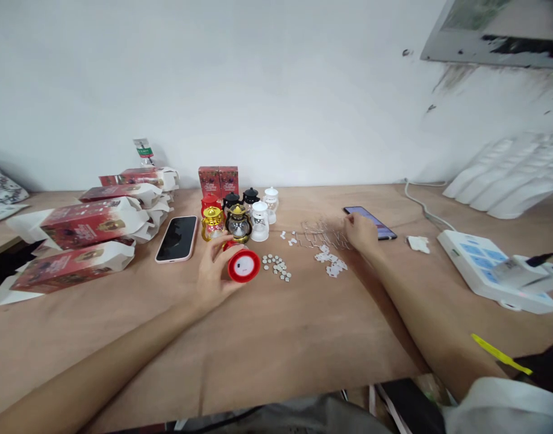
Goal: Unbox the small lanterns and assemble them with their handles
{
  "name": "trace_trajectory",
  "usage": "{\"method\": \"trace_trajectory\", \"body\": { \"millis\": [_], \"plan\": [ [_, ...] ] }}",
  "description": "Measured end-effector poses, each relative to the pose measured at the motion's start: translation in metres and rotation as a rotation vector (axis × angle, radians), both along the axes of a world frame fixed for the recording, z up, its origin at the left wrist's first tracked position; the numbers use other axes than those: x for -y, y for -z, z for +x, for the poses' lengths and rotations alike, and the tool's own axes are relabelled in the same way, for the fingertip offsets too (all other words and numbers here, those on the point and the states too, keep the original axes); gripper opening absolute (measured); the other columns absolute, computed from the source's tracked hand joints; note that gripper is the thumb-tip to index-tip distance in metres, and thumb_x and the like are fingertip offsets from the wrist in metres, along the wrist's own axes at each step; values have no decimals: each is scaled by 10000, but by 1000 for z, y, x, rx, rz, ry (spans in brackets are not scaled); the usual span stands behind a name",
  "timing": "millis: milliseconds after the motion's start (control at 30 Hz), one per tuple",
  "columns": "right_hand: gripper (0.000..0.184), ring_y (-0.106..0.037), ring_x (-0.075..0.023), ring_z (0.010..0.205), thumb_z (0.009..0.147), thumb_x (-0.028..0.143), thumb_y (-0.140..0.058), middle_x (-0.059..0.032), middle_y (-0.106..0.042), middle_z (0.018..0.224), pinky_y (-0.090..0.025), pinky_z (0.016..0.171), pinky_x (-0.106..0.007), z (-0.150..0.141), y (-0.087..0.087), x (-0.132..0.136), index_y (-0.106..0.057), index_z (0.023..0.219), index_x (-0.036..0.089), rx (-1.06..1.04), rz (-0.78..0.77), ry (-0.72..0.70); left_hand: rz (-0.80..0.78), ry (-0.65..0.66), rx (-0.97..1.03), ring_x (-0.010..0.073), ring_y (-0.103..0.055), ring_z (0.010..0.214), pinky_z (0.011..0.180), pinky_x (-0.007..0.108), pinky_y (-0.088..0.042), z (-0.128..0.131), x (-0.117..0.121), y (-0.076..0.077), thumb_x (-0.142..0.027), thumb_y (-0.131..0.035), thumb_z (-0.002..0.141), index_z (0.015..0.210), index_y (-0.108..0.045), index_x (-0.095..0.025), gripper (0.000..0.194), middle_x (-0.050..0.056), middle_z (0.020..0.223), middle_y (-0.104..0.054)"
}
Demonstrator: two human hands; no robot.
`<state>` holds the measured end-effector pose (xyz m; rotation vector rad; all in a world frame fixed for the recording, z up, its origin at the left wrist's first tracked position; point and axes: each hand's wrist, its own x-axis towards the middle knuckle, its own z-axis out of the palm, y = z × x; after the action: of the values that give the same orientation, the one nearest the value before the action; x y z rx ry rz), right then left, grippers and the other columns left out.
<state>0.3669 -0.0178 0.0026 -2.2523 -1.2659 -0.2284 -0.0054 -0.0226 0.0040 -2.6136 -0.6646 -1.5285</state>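
Note:
My left hand (211, 271) is closed around a small red lantern (243, 266), tipped so its round base with a white disc faces me. To the right, my right hand (361, 234) rests at the edge of a spread of thin bent wire pieces (319, 234). Its fingers are drawn together, and whatever they grip is hidden. Small silver button cells (276, 265) lie beside the lantern. White plastic tabs (331, 263) are heaped below the wires. Several little lanterns stand behind my left hand, among them a gold one (212, 222) and a white one (259, 221).
Red printed boxes (87, 223) are piled at left, with two small upright boxes (218, 179) by the wall. A pink-edged phone (177, 239) lies left; another phone (380, 226) lies behind my right hand. A power strip (488, 265) with plugs sits at right, near white stacked pieces (506, 172).

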Motion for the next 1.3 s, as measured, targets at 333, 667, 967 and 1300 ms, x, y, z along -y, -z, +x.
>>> {"method": "trace_trajectory", "body": {
  "millis": [333, 667, 967, 1300],
  "plan": [
    [258, -470, -113, 470, 866, 486, -426, 67, -453, 537, -411, 480, -220, -87, -16, 11, -415, 815, 233, -716, 642, -506, -613, 201, 451, 196, -586, 880, 795, 340, -506, 4, -1, 4, -416, -711, 679, 1006, -523, -198, 435, 35, 941, -579],
    [322, -341, -31, 327, 830, 549, -510, 107, -421, 539, -224, 277, -125, -177, 3, 53, -446, 849, 234, -1186, 221, -955, -1358, 467, 761, 235, -629, 984, 905, 406, -493, 12, 6, -7, -198, -733, 606, 931, -552, -176, 373, 43, 972, -678],
    [305, -453, -62, 414, 823, 533, -528, 85, -454, 582, -393, 340, -164, -171, 7, 48, -467, 828, 234, -1101, 308, -926, -1403, 588, 694, 289, -571, 1124, 933, 466, -477, 10, 1, -7, -246, -659, 656, 1004, -585, -182, 362, 67, 1036, -687],
    [299, -477, -91, 423, 832, 540, -518, 76, -488, 561, -406, 408, -224, -170, 8, 48, -461, 840, 246, -1020, 472, -891, -1327, 535, 591, 258, -602, 1061, 913, 447, -498, 7, -2, 3, -137, -699, 575, 1010, -541, -247, 476, 20, 1051, -671]
  ]
}}
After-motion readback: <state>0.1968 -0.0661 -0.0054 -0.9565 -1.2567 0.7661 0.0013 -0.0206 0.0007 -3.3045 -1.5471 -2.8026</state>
